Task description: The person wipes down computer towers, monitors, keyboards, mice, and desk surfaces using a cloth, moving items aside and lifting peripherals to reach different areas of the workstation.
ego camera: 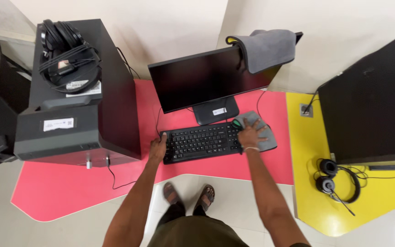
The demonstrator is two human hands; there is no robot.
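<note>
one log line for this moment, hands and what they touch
left hand: grips keyboard left end | right hand: presses grey cloth at right end | surface: pink desk

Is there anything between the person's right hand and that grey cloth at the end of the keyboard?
No, nothing visible. The right hand lies flat on the grey cloth, which covers the right end of the black keyboard on the pink desk. The left hand grips the keyboard's left edge.
</note>
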